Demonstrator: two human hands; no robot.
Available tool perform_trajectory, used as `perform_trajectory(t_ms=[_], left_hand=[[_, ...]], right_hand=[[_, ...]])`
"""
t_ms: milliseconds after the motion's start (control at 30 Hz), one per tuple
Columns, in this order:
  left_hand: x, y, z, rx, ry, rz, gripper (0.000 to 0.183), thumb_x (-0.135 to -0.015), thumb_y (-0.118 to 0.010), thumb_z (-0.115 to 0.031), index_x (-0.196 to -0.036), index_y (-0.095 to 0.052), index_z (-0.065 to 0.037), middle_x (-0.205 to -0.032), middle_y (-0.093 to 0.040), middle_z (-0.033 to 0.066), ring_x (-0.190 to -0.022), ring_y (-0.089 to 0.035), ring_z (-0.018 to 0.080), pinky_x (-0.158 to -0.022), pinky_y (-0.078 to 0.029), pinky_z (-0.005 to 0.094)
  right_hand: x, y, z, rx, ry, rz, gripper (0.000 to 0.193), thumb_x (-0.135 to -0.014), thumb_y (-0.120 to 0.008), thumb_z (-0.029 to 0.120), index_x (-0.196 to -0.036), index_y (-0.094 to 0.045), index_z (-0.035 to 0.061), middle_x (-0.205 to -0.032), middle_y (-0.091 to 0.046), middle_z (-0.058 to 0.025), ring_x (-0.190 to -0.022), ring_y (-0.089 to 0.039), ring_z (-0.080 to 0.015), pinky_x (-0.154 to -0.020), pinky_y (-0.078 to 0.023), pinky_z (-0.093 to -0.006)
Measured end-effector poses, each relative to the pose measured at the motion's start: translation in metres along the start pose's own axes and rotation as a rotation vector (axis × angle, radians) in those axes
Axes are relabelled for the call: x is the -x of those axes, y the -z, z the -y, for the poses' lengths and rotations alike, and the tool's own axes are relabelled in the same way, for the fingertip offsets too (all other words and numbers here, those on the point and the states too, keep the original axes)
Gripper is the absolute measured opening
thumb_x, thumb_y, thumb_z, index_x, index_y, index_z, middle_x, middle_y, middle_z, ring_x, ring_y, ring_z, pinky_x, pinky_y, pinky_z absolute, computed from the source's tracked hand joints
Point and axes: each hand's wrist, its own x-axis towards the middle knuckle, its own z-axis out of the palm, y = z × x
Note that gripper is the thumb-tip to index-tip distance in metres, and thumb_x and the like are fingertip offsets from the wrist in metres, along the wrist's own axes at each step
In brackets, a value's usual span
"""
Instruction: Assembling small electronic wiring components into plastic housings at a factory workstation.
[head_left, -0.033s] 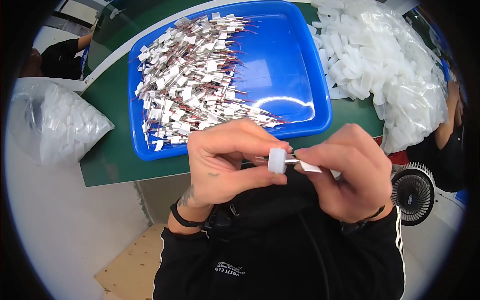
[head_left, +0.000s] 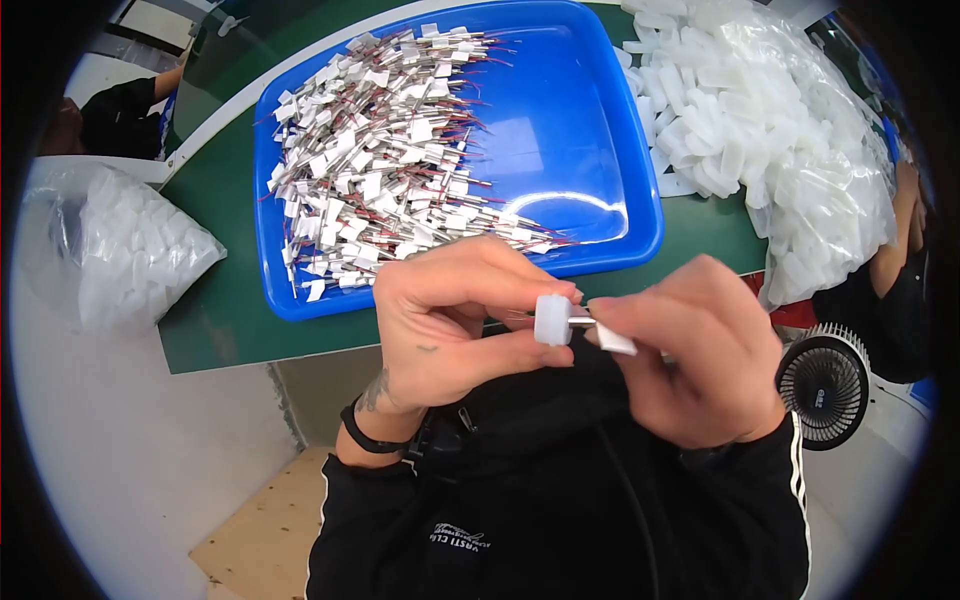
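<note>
Thumb and fingertips of my left hand are closed round a small translucent white plastic cap. Out of the cap's right side comes a thin metal rod, and fine wires show at its left. My right hand pinches the rod near a folded white paper label. Part of the rod is hidden by the right fingers. Just beyond both hands stands a blue tray, its left side heaped with similar labelled metal rods that have thin red wires.
A clear bag spilling flat whitish plastic pieces lies on the green table at the right. Another bag of white pieces is at the left. A black fan stands at the right. Other people's arms show at both far sides.
My right fingers have shifted slightly on the rod, and the white label has tilted and moved a little left and down. The left hand keeps its hold on the cap.
</note>
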Motion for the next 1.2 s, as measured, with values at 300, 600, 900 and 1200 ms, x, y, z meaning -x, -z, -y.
perform_trajectory(t_ms=[300,600,900,1200], left_hand=[[-0.004,0.007,-0.004,-0.06,-0.089,0.152,0.036,-0.054,-0.086,0.002,-0.087,-0.071,0.005,-0.081,-0.067,0.0171,-0.069,-0.068,0.0245,-0.058,-0.054,0.0275],[-0.005,0.012,-0.009,-0.143,-0.112,0.248,0.036,-0.058,-0.087,-0.001,-0.089,-0.072,0.006,-0.084,-0.067,0.0195,-0.071,-0.068,0.0228,-0.06,-0.054,0.0274],[-0.005,0.003,-0.01,-0.373,-0.467,0.118,0.033,-0.073,-0.083,-0.022,-0.085,-0.067,0.004,-0.086,-0.064,0.0168,-0.074,-0.066,0.0267,-0.062,-0.056,0.0319],[-0.003,-0.019,-0.013,-0.533,-0.476,0.019,0.045,-0.061,-0.089,-0.012,-0.099,-0.069,-0.001,-0.086,-0.066,0.0073,-0.069,-0.064,0.017,-0.057,-0.051,0.0255]], right_hand=[[0.005,-0.005,0.002,-0.013,0.088,-0.087,0.037,-0.046,-0.072,-0.007,-0.083,-0.069,-0.005,-0.063,-0.056,-0.0081,-0.05,-0.053,-0.0164,-0.041,-0.038,-0.0248],[0.013,-0.014,0.001,-0.059,0.081,-0.15,0.035,-0.051,-0.071,-0.012,-0.085,-0.069,-0.0038,-0.066,-0.058,-0.0071,-0.051,-0.054,-0.0161,-0.043,-0.04,-0.0247],[0.023,-0.017,-0.012,-0.311,-0.084,-0.168,0.024,-0.066,-0.07,-0.013,-0.087,-0.066,-0.0019,-0.074,-0.063,-0.0094,-0.06,-0.058,-0.0175,-0.053,-0.045,-0.026],[0.039,-0.03,-0.017,-0.785,-0.276,-0.276,0.012,-0.084,-0.066,0.001,-0.09,-0.057,0.0007,-0.084,-0.06,-0.0104,-0.066,-0.056,-0.0174,-0.06,-0.044,-0.0284]])
